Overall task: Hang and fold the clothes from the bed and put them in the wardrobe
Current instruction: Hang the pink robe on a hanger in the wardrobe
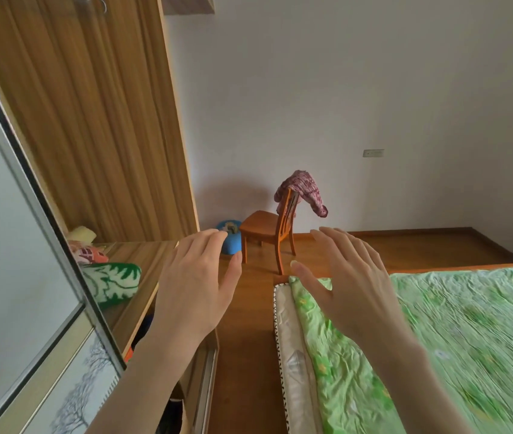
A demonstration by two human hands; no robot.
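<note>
One bed [468,324], two hands (empty)

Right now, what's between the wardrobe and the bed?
In the head view, a bare strip of wooden floor runs between the wardrobe and the bed, under the left hand.

Two bare forearms are seen, with no sleeves reaching into view. Left hand [197,278]: slender fingers, nothing worn. Right hand [350,281]: slender fingers, short trimmed nails, no rings, watch or bracelet shown.
</note>
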